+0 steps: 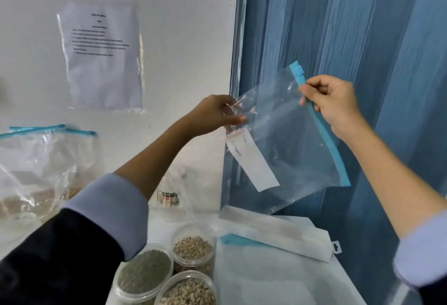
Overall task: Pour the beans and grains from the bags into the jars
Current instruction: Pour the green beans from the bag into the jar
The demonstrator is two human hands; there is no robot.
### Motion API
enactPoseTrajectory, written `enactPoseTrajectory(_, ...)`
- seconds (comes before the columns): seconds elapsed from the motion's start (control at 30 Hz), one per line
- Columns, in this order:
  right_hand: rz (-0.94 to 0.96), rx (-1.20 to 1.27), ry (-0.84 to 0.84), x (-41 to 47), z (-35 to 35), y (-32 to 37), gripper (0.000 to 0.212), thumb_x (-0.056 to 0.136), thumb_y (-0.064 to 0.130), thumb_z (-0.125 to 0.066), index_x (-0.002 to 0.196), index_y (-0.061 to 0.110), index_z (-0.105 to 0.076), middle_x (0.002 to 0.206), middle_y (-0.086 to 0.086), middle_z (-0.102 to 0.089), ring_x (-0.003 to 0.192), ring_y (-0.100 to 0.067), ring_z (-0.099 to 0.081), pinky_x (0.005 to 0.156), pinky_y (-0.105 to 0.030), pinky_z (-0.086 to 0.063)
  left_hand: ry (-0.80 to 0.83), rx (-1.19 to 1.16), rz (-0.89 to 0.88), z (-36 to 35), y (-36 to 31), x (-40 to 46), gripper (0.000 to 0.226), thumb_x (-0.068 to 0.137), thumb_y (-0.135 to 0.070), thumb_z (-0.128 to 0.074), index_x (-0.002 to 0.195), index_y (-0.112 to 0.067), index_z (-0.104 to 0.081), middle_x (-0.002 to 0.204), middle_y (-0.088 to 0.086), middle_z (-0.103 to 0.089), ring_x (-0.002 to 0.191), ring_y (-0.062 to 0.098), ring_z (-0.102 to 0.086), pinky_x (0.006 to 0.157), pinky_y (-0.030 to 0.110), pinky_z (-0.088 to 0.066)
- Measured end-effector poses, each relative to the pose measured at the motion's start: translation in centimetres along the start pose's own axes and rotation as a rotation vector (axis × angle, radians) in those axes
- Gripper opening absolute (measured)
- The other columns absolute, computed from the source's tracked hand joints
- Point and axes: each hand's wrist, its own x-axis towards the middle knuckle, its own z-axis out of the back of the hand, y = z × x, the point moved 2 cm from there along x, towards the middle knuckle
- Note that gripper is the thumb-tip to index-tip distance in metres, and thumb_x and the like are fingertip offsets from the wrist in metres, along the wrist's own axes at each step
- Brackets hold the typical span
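I hold an empty clear zip bag (287, 145) with a blue zipper strip and a white label up in the air, turned sideways. My left hand (217, 113) pinches its bottom corner. My right hand (331, 101) grips the blue zipper edge. Below on the white table stand three open clear jars: one with greenish grain (145, 273), one with pale beans (193, 249) behind it, and one with pale beans (188, 292) at the front edge of the view.
Clear zip bags (46, 171) holding brownish grain lean against the wall at the left. Flat empty bags and a white packet (278, 237) lie on the table at the right. A small labelled bottle (169, 198) stands behind the jars. A blue curtain (350, 26) hangs at the right.
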Motion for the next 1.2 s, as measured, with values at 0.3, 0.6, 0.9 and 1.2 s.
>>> enactPoseTrajectory(0.3, -0.217, -0.313, -0.303, -5.9, 0.8, -7.7, 0.074, 0.084, 0.026, -0.072, 0.137, -0.004, -0.031, 0.139, -0.020, -0.033, 0.131, -0.031, -0.032, 0.104, -0.034, -0.026, -0.398, -0.318, -0.086, -2.2, -0.9, 1.1, 0.022, 0.089, -0.009, -0.064, 0.075, 0.008, -0.061, 0.076, 0.022, -0.068, 0.053, 0.014, -0.061, 0.051, 0.028, -0.049)
enactPoseTrajectory(0.6, -0.592, 0.233, -0.343, -5.9, 2.5, -10.9, 0.072, 0.087, 0.045, -0.065, 0.139, 0.011, -0.029, 0.129, 0.002, -0.035, 0.116, -0.015, -0.039, 0.093, -0.029, -0.029, -0.514, -0.536, -0.059, -4.2, -2.3, 0.2, 0.027, 0.093, -0.011, -0.059, 0.068, -0.002, -0.054, 0.076, 0.018, -0.065, 0.050, 0.005, -0.059, 0.050, 0.013, -0.042)
enactPoseTrajectory(0.9, -0.563, 0.120, -0.266, -7.4, 2.9, -12.0, 0.031, 0.096, 0.023, -0.058, 0.069, 0.014, -0.043, 0.063, -0.003, -0.049, 0.041, -0.008, -0.045, 0.036, -0.016, -0.038, -0.141, -0.652, 0.414, -5.8, 1.2, -0.9, 0.017, 0.091, -0.014, -0.061, 0.093, 0.003, -0.061, 0.083, 0.013, -0.066, 0.057, 0.017, -0.063, 0.045, 0.021, -0.048)
enactPoseTrajectory(1.2, -0.746, -0.182, -0.010, -14.5, 1.3, -17.6, 0.036, 0.096, 0.020, -0.055, 0.064, 0.013, -0.038, 0.061, -0.008, -0.036, 0.052, -0.017, -0.029, 0.048, -0.029, -0.023, 0.032, -0.189, 0.583, -10.5, 6.9, -4.7, 0.048, 0.086, -0.020, -0.070, 0.122, -0.003, -0.044, 0.118, 0.015, -0.055, 0.094, 0.025, -0.055, 0.072, 0.034, -0.048)
